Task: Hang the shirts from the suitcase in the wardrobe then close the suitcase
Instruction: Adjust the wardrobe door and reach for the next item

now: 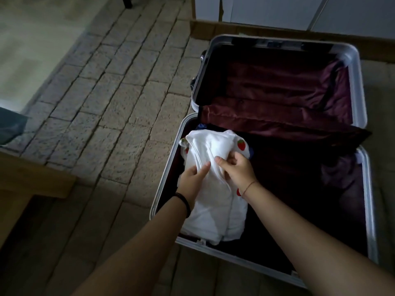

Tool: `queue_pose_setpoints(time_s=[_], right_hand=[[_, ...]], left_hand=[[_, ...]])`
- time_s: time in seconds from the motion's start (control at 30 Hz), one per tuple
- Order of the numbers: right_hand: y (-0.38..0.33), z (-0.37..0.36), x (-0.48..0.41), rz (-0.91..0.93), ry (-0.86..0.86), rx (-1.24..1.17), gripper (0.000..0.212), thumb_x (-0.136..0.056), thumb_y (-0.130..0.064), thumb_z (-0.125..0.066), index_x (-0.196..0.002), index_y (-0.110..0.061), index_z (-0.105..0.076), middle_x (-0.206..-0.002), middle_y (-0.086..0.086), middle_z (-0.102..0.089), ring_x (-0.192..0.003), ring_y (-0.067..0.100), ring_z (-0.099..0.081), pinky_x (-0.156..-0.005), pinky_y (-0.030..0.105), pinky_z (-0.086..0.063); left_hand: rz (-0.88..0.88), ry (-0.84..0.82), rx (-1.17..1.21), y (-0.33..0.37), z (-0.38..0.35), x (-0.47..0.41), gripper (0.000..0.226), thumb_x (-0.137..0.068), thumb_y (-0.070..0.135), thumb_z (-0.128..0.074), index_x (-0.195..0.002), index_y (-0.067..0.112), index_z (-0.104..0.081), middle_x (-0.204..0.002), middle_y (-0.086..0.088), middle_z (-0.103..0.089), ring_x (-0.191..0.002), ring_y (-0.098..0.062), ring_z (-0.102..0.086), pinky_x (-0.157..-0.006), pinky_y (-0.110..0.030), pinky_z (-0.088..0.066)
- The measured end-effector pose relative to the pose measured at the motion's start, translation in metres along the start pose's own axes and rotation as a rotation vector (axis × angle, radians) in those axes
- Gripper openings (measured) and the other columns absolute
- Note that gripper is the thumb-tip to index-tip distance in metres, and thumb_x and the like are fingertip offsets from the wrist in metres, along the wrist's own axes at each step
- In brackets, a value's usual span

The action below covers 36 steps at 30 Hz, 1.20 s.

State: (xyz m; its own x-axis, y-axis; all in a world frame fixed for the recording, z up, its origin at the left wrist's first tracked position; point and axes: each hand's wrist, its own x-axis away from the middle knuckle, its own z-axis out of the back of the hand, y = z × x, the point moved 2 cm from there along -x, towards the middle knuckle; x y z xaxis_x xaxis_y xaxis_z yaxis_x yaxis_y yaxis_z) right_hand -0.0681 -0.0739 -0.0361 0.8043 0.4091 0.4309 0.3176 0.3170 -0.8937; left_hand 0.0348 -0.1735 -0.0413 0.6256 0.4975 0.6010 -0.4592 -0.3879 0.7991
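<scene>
A silver hard-shell suitcase [361, 88] lies open on the floor, both halves lined in dark maroon fabric. In the left part of its near half lies a folded white shirt [215, 208], with a strawberry-print garment [241, 145] showing under it. My left hand [193, 178] pinches the white cloth from the left, thumb on top. Just to its right, my right hand [235, 168] grips the same shirt with curled fingers. The wardrobe's pale doors [277, 11] stand just beyond the suitcase. Dark clothing fills the rest of the near half, hard to make out.
The floor [119, 99] is rough stone paving. A wooden furniture edge [36, 184] juts in at the left. A dark chair leg [127, 2] stands at the top left. A wooden base strip [203, 28] runs under the wardrobe.
</scene>
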Motion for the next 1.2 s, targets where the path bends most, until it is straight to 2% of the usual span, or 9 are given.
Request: queue_pose_setpoints(time_s=[0.1,0.2,0.43,0.57,0.73,0.87,0.93,1.1,1.2], right_hand=[[-0.004,-0.008,0.002,0.023,-0.023,0.012,0.018,-0.08,-0.025,-0.073,-0.085,-0.011,-0.063,-0.08,0.0,-0.067,-0.073,0.009,-0.062,-0.07,0.019,-0.05],[-0.008,-0.01,-0.003,-0.088,-0.05,-0.169,0.034,-0.078,-0.033,-0.074,-0.099,-0.008,-0.066,-0.093,0.008,-0.072,-0.089,0.023,-0.069,-0.084,0.035,-0.056],[-0.083,0.007,0.047,-0.262,-0.125,-0.505,0.07,-0.064,-0.037,-0.077,-0.123,-0.005,-0.058,-0.11,0.022,-0.067,-0.097,0.031,-0.067,-0.079,0.038,-0.056],[-0.195,0.034,0.103,-0.211,-0.238,-0.607,0.061,-0.079,-0.033,-0.072,-0.128,-0.002,-0.053,-0.121,0.027,-0.061,-0.109,0.037,-0.062,-0.08,0.039,-0.055],[-0.366,0.075,0.179,-0.094,-0.388,-0.714,0.043,-0.093,-0.025,-0.045,-0.126,0.0,-0.055,-0.121,0.026,-0.061,-0.108,0.033,-0.063,-0.082,0.039,-0.055],[-0.5,0.105,0.251,0.042,-0.443,-0.7,0.056,-0.074,-0.034,-0.074,-0.12,-0.004,-0.062,-0.117,0.024,-0.063,-0.108,0.033,-0.063,-0.085,0.041,-0.053],[-0.559,0.127,0.287,0.113,-0.403,-0.629,0.067,-0.066,-0.035,-0.081,-0.122,-0.004,-0.06,-0.121,0.024,-0.062,-0.111,0.035,-0.061,-0.084,0.041,-0.054],[-0.686,0.208,0.372,0.278,-0.203,-0.376,0.084,-0.046,-0.044,-0.091,-0.115,-0.007,-0.06,-0.113,0.014,-0.068,-0.106,0.029,-0.064,-0.079,0.034,-0.055],[-0.741,0.26,0.405,0.373,-0.088,-0.191,0.084,-0.057,-0.041,-0.083,-0.129,-0.016,-0.047,-0.127,0.01,-0.057,-0.118,0.021,-0.054,-0.087,0.029,-0.052]], left_hand=[[-0.01,0.013,0.047,0.008,0.003,0.002,0.033,-0.085,0.035,-0.069,-0.103,0.008,-0.069,-0.101,-0.017,-0.071,-0.095,-0.032,-0.068,-0.087,-0.043,-0.055],[-0.032,0.026,0.095,0.019,0.006,0.003,0.025,-0.092,0.023,-0.061,-0.108,0.006,-0.066,-0.097,-0.014,-0.07,-0.089,-0.027,-0.067,-0.084,-0.04,-0.054],[-0.064,-0.039,-0.002,0.101,0.0,0.062,0.041,-0.082,0.045,-0.064,-0.103,0.01,-0.066,-0.103,-0.015,-0.071,-0.1,-0.029,-0.067,-0.091,-0.046,-0.053],[-0.139,-0.11,0.004,0.197,-0.009,0.125,0.032,-0.083,0.038,-0.069,-0.105,0.015,-0.066,-0.101,-0.009,-0.072,-0.098,-0.026,-0.068,-0.091,-0.047,-0.053],[-0.237,-0.223,0.001,0.339,-0.024,0.22,0.067,-0.07,0.055,-0.073,-0.117,0.01,-0.058,-0.112,-0.015,-0.068,-0.103,-0.032,-0.066,-0.094,-0.052,-0.051],[-0.302,-0.384,-0.085,0.45,-0.046,0.31,0.054,-0.084,0.051,-0.063,-0.123,0.013,-0.056,-0.114,-0.006,-0.069,-0.106,-0.022,-0.066,-0.089,-0.035,-0.053],[-0.323,-0.417,-0.107,0.504,-0.054,0.358,0.043,-0.086,0.043,-0.06,-0.114,0.011,-0.061,-0.101,-0.003,-0.073,-0.094,-0.014,-0.069,-0.075,-0.022,-0.054],[-0.354,-0.466,-0.159,0.635,-0.075,0.471,0.036,-0.078,0.038,-0.069,-0.101,0.011,-0.067,-0.098,-0.01,-0.073,-0.089,-0.024,-0.07,-0.081,-0.035,-0.057],[-0.387,-0.542,-0.263,0.691,-0.09,0.52,0.038,-0.072,0.042,-0.068,-0.096,0.012,-0.067,-0.096,-0.011,-0.073,-0.087,-0.025,-0.069,-0.08,-0.036,-0.057]])
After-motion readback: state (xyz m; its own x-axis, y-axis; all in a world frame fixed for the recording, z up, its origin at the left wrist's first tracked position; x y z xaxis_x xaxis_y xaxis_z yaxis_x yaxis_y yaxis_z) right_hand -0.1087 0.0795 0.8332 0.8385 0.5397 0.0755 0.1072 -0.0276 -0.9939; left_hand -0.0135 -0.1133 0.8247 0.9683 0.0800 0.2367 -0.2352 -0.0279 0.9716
